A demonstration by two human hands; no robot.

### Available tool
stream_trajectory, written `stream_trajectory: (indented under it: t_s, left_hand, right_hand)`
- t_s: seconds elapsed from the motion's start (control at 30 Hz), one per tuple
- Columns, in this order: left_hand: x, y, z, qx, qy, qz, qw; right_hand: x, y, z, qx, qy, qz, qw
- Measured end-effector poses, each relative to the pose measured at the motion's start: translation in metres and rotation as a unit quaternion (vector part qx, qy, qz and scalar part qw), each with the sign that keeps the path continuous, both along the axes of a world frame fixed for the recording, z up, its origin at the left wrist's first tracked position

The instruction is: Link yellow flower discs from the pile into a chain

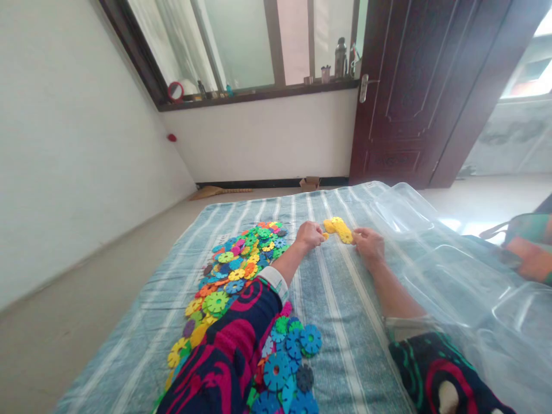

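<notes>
My left hand (309, 234) is closed, its fingertips pinching a small yellow notched disc (325, 236). Just beyond it lies a small pile of yellow notched discs (338, 227) on the striped cloth. At the right edge of that pile is my right hand (369, 244), with its fingertips pressed together against the nearest yellow disc; whether it grips that disc or only touches it is hard to make out. To the left, partly under my left sleeve, spreads a large heap of mixed-colour notched discs (236, 275) in blue, green, yellow, orange and pink.
Clear plastic boxes (457, 282) stand along the right side of the striped cloth (336, 322). Another person's arm (528, 253) shows at the right edge. Beyond are a dark red door (414, 86), a window sill (259, 91) with small items, and a broom (215, 191) on the floor.
</notes>
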State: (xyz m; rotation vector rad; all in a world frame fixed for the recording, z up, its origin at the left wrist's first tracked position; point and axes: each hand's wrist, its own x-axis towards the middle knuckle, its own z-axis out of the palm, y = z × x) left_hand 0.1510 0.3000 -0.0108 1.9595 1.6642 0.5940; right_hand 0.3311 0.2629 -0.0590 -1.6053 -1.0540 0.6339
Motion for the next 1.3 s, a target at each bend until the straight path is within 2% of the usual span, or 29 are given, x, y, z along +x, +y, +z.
stream_trajectory:
  t_s: [0.13,0.33,0.77,1.3]
  left_hand:
    - [0.022,0.021,-0.01,0.028,0.007,0.021,0.999]
    - [0.024,0.034,-0.019,0.047,0.017,0.042,0.998]
    - [0.033,0.025,-0.015,0.073,0.044,0.052,0.995]
    - [0.034,0.017,-0.022,0.075,0.082,0.086,0.99]
  right_hand:
    - [0.0,0.001,-0.004,0.019,0.009,0.002,1.0]
    - [0.0,0.004,-0.006,0.018,-0.006,0.009,1.0]
    - [-0.003,-0.002,0.003,-0.005,-0.02,0.008,1.0]
    - [-0.002,0.0,0.0,-0.012,-0.034,0.014,0.999]
